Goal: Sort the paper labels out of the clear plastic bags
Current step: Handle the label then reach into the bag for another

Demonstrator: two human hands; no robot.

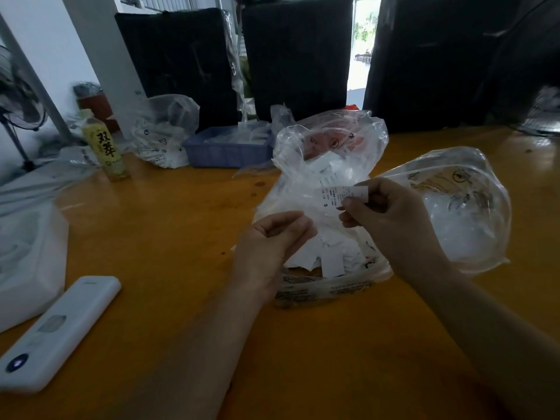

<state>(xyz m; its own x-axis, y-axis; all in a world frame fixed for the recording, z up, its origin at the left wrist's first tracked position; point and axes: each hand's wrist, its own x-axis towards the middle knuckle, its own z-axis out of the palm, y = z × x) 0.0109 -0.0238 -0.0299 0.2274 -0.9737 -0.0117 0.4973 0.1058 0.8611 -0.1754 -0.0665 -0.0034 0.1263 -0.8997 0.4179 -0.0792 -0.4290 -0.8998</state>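
Head view: white printed paper label (344,194) between right hand (391,213) fingers.

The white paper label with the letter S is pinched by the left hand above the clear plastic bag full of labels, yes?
Not quite: the right hand pinches the white paper label with the letter S, as the head view shows. The left hand is curled beside it. The rest holds: the label is above the clear plastic bag full of labels.

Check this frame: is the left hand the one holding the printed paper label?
No, the right hand pinches the printed paper label above the clear bag of labels, while the left hand holds no label.
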